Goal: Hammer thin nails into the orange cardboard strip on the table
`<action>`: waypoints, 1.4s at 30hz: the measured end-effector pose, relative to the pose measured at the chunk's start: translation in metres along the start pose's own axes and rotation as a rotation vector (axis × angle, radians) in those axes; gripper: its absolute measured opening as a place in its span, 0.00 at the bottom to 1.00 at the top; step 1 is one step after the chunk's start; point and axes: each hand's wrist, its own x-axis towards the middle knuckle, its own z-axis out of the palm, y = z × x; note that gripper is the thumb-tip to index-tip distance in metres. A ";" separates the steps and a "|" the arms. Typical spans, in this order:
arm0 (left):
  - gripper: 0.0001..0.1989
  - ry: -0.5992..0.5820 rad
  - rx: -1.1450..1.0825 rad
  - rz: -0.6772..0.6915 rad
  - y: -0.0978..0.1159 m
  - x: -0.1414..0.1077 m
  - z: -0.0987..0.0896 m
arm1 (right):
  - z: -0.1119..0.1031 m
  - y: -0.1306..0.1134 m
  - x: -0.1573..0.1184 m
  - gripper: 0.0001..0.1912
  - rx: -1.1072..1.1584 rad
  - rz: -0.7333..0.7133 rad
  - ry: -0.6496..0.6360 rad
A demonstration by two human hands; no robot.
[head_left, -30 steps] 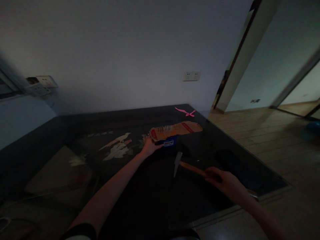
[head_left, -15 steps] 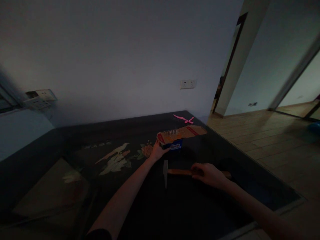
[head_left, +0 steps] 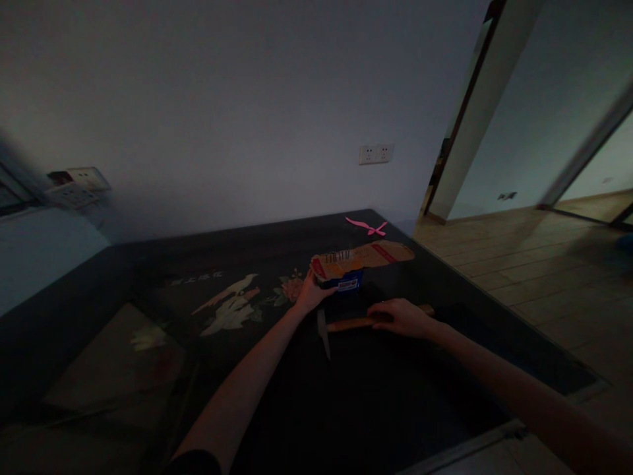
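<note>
My left hand [head_left: 310, 293] is closed on the left end of a blue box [head_left: 349, 282]. Over the box lies a piece of brown cardboard [head_left: 366, 259] with red and orange print, and several small dark upright items [head_left: 337, 256] show at its left part. In my right hand [head_left: 398, 316] is the wooden handle of a hammer [head_left: 351, 324], gripped around its middle. The hammer's metal head [head_left: 323, 333] points left, just in front of the box and close to my left wrist.
The dark table [head_left: 237, 241] carries a printed bird and flowers. A pink ribbon [head_left: 366, 226] lies near its back right corner. A wall with a socket [head_left: 376, 154] stands behind. Dark cloth-like material [head_left: 475, 330] is at the right.
My right hand has moved slightly left and up in the view with the hammer, whose head is now tilted. My left hand stays at the box. The camera view has shifted a little.
</note>
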 end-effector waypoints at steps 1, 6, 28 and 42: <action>0.37 -0.002 -0.003 0.002 0.000 0.000 0.000 | 0.000 -0.001 0.001 0.15 -0.005 -0.008 0.006; 0.39 -0.018 -0.035 -0.025 0.005 0.002 -0.001 | 0.002 0.000 0.003 0.14 -0.032 -0.029 0.046; 0.34 -0.058 -0.109 -0.102 0.021 0.000 -0.005 | 0.024 0.017 0.021 0.14 -0.114 -0.112 0.222; 0.32 -0.032 -0.142 -0.125 0.006 0.001 0.003 | 0.029 0.023 0.021 0.15 -0.107 -0.071 0.282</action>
